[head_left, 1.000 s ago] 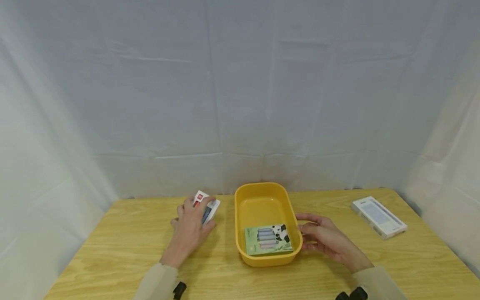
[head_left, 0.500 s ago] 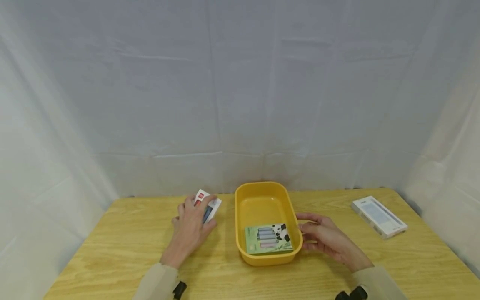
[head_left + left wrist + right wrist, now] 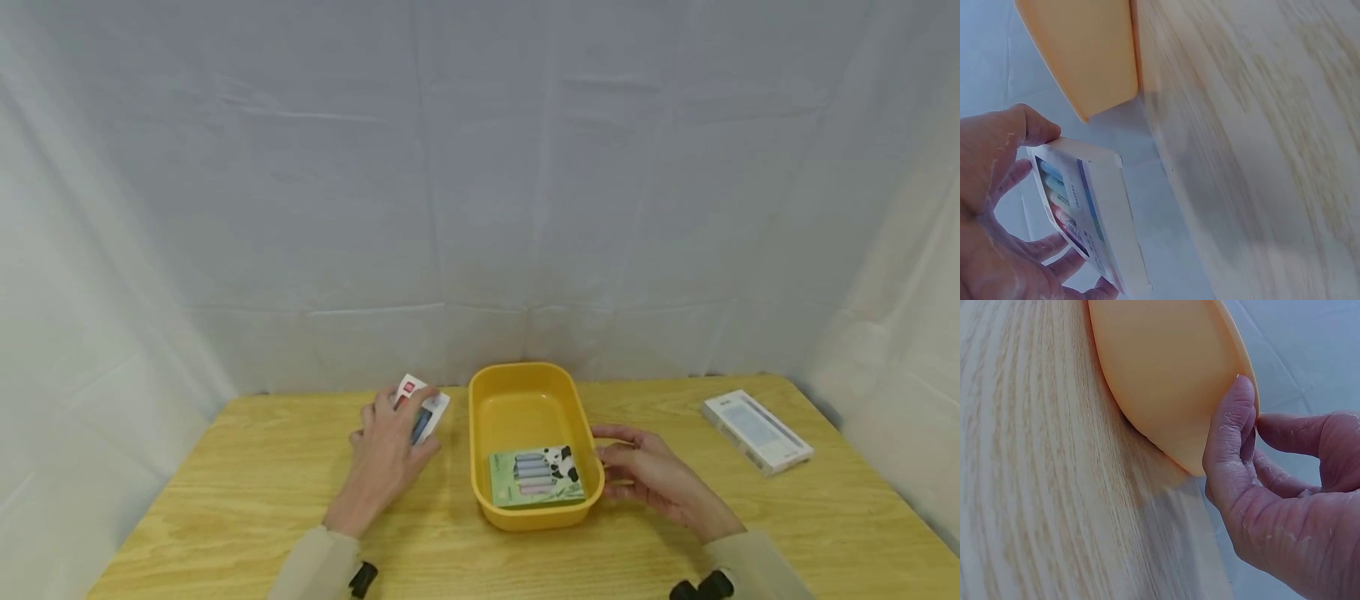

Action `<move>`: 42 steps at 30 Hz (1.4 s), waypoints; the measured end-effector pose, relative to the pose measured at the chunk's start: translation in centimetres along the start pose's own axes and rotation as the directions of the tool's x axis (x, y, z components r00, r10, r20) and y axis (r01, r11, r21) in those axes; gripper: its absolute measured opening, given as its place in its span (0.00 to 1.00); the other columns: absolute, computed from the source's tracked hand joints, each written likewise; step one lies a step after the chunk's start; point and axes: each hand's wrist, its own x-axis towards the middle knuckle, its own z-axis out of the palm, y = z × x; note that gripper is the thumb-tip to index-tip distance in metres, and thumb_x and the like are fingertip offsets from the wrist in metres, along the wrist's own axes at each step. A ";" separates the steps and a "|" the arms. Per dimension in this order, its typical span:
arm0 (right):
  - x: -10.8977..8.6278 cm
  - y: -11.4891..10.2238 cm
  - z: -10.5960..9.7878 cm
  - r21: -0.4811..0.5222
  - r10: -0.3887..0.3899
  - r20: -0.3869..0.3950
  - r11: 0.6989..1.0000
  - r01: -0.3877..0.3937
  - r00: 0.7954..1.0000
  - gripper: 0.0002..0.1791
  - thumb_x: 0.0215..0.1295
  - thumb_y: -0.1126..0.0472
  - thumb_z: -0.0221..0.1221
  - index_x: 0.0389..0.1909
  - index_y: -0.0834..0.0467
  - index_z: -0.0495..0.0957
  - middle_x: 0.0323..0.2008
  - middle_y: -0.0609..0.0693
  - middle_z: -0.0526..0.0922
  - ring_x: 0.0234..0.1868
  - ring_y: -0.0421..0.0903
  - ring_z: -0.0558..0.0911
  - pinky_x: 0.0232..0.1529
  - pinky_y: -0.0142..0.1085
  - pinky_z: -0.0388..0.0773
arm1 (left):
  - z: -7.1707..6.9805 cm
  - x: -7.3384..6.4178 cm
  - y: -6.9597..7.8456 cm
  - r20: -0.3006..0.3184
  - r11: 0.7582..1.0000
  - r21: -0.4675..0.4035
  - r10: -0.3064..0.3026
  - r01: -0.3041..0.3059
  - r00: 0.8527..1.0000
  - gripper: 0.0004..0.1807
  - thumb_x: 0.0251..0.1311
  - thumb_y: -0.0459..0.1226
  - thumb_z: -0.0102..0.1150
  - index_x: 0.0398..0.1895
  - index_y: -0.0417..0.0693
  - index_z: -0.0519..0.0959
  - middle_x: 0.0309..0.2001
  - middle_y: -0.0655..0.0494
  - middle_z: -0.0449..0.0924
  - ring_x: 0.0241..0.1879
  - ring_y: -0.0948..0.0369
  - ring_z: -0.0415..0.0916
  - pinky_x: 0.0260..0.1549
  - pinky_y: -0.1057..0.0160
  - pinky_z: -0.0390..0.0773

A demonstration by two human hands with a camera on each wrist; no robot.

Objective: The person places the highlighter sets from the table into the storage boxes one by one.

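My left hand [image 3: 386, 450] holds a small white box [image 3: 437, 406] by its edges, left of the yellow plastic bin [image 3: 558, 522]. In the left wrist view, the thumb lies at one end of the white box [image 3: 1100, 212] and the fingers at the other. Its face shows coloured pens. The box is tilted and raised off the table. My right hand [image 3: 652, 475] grips the bin's right side, with the thumb at the rim and fingers [image 3: 1229, 425] against the outer wall. A green box [image 3: 504, 483] with a panda and pastel pens lies inside the bin's near end.
Another white box [image 3: 757, 433] lies flat on the wooden table [image 3: 247, 483] at the right. A pale cloth [image 3: 480, 208] hangs behind the table's far edge and along both sides. The bin stands near the middle of the table.
My left hand and the white box have shifted slightly right and away from me, closer to the bin. The right hand, the bin and the green box hold their places.
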 end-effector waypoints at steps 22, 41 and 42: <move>0.3 -0.2 0.2 0.004 0.006 -0.016 1.000 -0.005 1.000 0.35 0.75 0.57 0.57 0.77 0.64 0.57 0.55 0.58 0.83 0.43 0.45 0.86 0.40 0.35 0.86 | -0.1 0.2 1.4 -0.034 0.998 -0.021 0.052 -0.052 0.998 0.30 0.55 0.42 0.66 0.63 0.64 0.74 0.70 0.36 0.64 0.58 0.40 0.68 0.40 0.43 0.71; 0.0 0.0 0.0 0.005 -0.006 0.007 1.000 0.006 1.000 0.36 0.74 0.57 0.58 0.77 0.65 0.56 0.51 0.55 0.86 0.42 0.44 0.86 0.40 0.34 0.86 | 0.1 -0.5 2.6 -0.023 0.994 -0.010 0.110 -0.110 0.994 0.29 0.57 0.44 0.68 0.64 0.65 0.74 0.71 0.40 0.64 0.58 0.42 0.68 0.42 0.43 0.73; 0.0 0.0 -0.1 0.009 -0.009 0.012 1.000 0.009 1.000 0.37 0.75 0.57 0.58 0.77 0.65 0.56 0.50 0.55 0.86 0.42 0.44 0.86 0.40 0.34 0.86 | 0.1 -0.5 2.6 -0.022 0.994 -0.011 0.112 -0.113 0.993 0.29 0.57 0.44 0.68 0.64 0.65 0.74 0.70 0.41 0.64 0.58 0.42 0.68 0.42 0.44 0.73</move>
